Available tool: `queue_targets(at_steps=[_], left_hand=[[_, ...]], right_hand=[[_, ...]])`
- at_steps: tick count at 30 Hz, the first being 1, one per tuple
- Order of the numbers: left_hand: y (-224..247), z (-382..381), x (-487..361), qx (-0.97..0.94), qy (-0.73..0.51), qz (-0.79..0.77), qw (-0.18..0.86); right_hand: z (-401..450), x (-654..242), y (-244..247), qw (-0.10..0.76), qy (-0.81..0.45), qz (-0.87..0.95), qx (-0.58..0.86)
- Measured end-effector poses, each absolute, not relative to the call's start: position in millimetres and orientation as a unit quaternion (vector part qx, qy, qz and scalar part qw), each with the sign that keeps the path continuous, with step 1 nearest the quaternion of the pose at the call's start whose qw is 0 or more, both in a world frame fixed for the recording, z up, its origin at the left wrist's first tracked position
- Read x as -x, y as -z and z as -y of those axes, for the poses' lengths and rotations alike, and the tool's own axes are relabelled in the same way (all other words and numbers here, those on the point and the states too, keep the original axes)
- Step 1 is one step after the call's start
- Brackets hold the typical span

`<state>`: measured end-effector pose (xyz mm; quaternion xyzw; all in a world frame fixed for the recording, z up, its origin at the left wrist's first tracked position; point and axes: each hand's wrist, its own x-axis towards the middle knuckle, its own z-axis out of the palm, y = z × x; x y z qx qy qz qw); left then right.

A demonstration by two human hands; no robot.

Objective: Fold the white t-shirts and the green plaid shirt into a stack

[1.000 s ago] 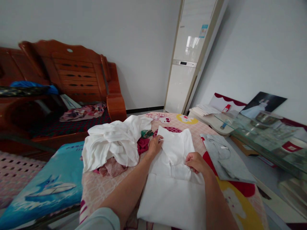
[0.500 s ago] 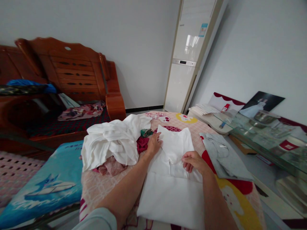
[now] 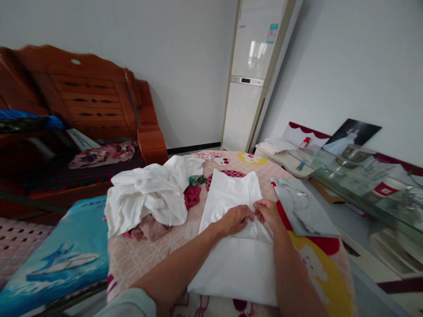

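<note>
A white shirt (image 3: 234,264) lies partly folded on the patterned cloth in front of me, its sides turned in and its narrower end pointing away. My left hand (image 3: 236,219) rests on the middle of it, fingers curled and closed on the fabric. Close beside it, my right hand (image 3: 267,212) pinches the cloth near the right edge with thumb and forefinger. Exactly how much fabric the left fingers hold is partly hidden. To the left is a crumpled pile of white clothing (image 3: 148,193), with dusty pink fabric (image 3: 152,228) under it. A folded grey shirt (image 3: 302,204) lies to the right.
The patterned cloth (image 3: 132,259) covers the round table. Dark red fabric (image 3: 192,197) sits beside the white pile. A glass shelf (image 3: 350,185) with bowls stands at right, a blue cushion (image 3: 72,251) at left. Behind are a wooden sofa (image 3: 92,88) and a tall air conditioner (image 3: 244,110).
My left hand has moved right and nearer, from the shirt's upper left edge to its middle beside my right hand. The right hand stays near the right edge. The view has shifted slightly.
</note>
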<state>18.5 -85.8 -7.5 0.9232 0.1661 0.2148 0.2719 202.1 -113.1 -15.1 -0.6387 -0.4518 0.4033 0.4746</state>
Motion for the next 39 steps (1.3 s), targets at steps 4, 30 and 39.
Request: queue_targets(at_steps=[4,30,39], left_hand=[[10,85,-17,-0.925,-0.223,-0.174,0.254],[3,59,-2,-0.855,-0.249,-0.234,0.39],[0,30,44,-0.806,-0.248,-0.232,0.485]], right_hand=[[111,-199,14,0.454,-0.376,0.454,0.668],[116,-196,1,0.394,-0.326,0.52,0.685],[118,-166,-9,0.361,-0.538,0.557,0.519]])
